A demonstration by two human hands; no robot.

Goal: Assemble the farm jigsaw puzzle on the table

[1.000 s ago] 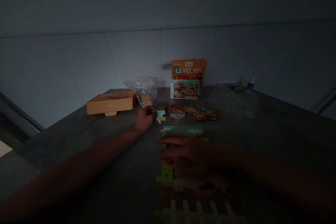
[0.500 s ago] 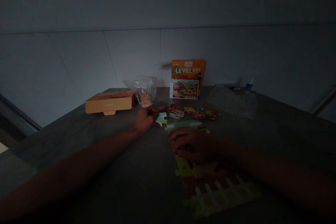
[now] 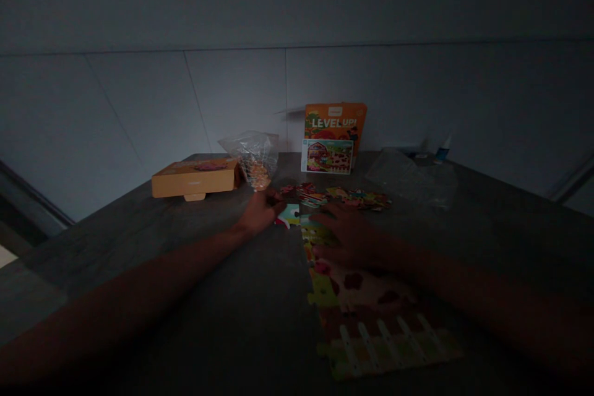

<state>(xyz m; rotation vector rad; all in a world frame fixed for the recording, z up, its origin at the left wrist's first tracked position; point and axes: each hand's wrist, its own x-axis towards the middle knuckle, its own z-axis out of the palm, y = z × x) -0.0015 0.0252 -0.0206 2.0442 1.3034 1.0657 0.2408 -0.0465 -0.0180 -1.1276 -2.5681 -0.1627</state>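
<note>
The light is dim. My left hand (image 3: 263, 209) pinches a teal and yellow puzzle piece (image 3: 291, 211) with a red and white edge, close to the upper left corner of the joined puzzle (image 3: 385, 297). That puzzle shows a spotted cow above a white fence. Over its top part lies my right hand (image 3: 346, 235), fingers spread and resting on the joined pieces, hiding some of them. Loose puzzle pieces (image 3: 366, 199) are heaped just beyond both hands.
An orange box (image 3: 195, 179) lies at the left, beside a clear bag with pieces (image 3: 257, 161). A picture card (image 3: 327, 156) leans on an orange "LEVEL UP!" box (image 3: 336, 120). Another clear bag (image 3: 413, 179) and a small bottle (image 3: 442, 151) are at the right.
My left hand has moved slightly right with the piece, nearer the joined puzzle. My right hand has shifted up and its fingers have spread, uncovering the cow.
</note>
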